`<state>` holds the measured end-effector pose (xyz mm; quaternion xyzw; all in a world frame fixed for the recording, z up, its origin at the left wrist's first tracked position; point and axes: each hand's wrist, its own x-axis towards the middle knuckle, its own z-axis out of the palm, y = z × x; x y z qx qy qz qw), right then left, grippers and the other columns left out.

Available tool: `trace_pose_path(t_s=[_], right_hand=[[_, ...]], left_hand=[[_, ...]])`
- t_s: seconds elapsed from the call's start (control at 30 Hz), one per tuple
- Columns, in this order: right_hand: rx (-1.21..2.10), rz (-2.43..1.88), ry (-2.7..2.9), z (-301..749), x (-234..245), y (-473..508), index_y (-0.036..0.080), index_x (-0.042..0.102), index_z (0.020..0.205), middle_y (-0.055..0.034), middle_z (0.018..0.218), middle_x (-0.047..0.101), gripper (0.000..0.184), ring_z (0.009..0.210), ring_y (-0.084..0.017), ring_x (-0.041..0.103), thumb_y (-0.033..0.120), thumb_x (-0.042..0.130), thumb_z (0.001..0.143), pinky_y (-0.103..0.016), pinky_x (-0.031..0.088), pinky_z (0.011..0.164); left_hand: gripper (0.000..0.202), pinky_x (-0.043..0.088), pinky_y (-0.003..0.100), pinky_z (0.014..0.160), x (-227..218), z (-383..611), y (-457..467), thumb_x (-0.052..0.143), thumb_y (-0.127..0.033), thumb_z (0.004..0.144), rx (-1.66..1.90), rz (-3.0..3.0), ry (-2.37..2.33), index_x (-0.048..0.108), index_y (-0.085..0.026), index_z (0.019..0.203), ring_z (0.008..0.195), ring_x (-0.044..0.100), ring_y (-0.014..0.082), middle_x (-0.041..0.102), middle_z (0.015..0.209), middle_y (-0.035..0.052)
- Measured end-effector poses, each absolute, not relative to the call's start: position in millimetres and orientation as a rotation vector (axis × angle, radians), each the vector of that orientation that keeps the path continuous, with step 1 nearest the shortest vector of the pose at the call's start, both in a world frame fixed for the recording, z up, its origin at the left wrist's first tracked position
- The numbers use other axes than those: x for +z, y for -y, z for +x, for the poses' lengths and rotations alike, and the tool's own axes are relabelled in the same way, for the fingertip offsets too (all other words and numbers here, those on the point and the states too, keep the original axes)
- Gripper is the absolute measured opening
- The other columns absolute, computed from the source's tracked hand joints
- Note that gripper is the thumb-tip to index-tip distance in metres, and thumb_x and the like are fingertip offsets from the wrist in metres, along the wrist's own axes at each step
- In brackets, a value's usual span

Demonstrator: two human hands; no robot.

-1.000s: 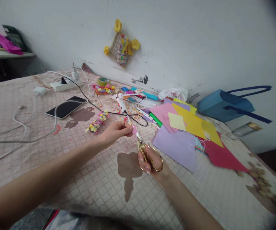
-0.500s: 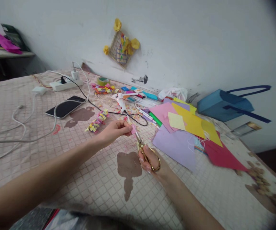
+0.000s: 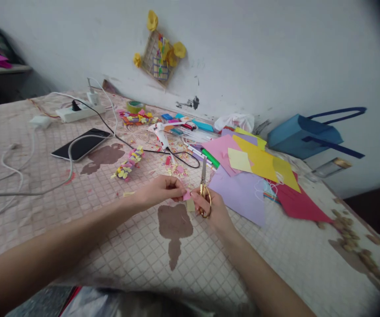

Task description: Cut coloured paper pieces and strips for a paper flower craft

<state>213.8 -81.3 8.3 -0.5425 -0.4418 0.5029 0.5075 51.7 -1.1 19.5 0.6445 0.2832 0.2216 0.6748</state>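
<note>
Between the fingertips of my left hand (image 3: 165, 189) is a small piece of pink paper (image 3: 186, 195). My right hand (image 3: 211, 204) is closed around gold-handled scissors (image 3: 203, 185), whose blades point away from me, together and clear of the paper. Its thumb and fingertips come up to the right edge of the pink piece; whether they grip it I cannot tell. Just under the hands lies a small pale yellow paper piece (image 3: 190, 205). A garland of yellow and pink paper flowers (image 3: 128, 164) rests beyond my left hand.
A white hot glue gun (image 3: 160, 134) with a black cord lies among paper scraps. Coloured sheets (image 3: 237, 193) and a green marker (image 3: 211, 157) are on the right, a blue bag (image 3: 304, 136) behind. Leftward are a tablet (image 3: 80, 144), a power strip (image 3: 80, 113) and loose white cables.
The scissors have left the pink paper and swung upright in my right hand. My right fingertips have come up close to my left ones at the paper. The view has shifted slightly.
</note>
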Motion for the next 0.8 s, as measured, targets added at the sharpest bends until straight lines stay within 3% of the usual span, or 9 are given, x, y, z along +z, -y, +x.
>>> trace_pose_path(t_s=[0.47,0.7,0.8], right_hand=[[1.230,-1.354,1.056,213.7,5.8,80.5,0.016,0.054,0.071,0.0062,0.045,0.045,0.016,0.039,-0.006,0.039,0.030,0.060,0.073,-0.018,0.028,0.038],[1.223,-1.345,1.021,213.3,5.5,80.1,0.016,0.053,0.069,0.0063,0.046,0.044,0.014,0.041,-0.005,0.038,0.028,0.060,0.072,-0.018,0.030,0.040],[1.224,-1.341,1.037,213.3,4.6,80.1,0.016,0.053,0.070,0.0061,0.046,0.045,0.015,0.040,-0.005,0.039,0.029,0.060,0.073,-0.018,0.029,0.039]], left_hand=[[0.021,0.044,0.022,0.059,19.4,53.6,4.5,0.058,-0.031,0.076,0.409,1.488,-0.664,0.059,-0.012,0.070,0.058,0.054,0.0080,0.060,0.064,0.0007],[0.018,0.034,0.017,0.044,17.4,52.0,6.2,0.059,-0.030,0.073,0.386,1.696,-0.766,0.060,-0.014,0.080,0.050,0.047,0.0074,0.057,0.060,-0.0018],[0.020,0.034,0.017,0.046,18.7,52.5,7.2,0.060,-0.030,0.072,0.447,1.689,-0.721,0.059,-0.013,0.083,0.051,0.045,0.0068,0.056,0.061,-0.0021]])
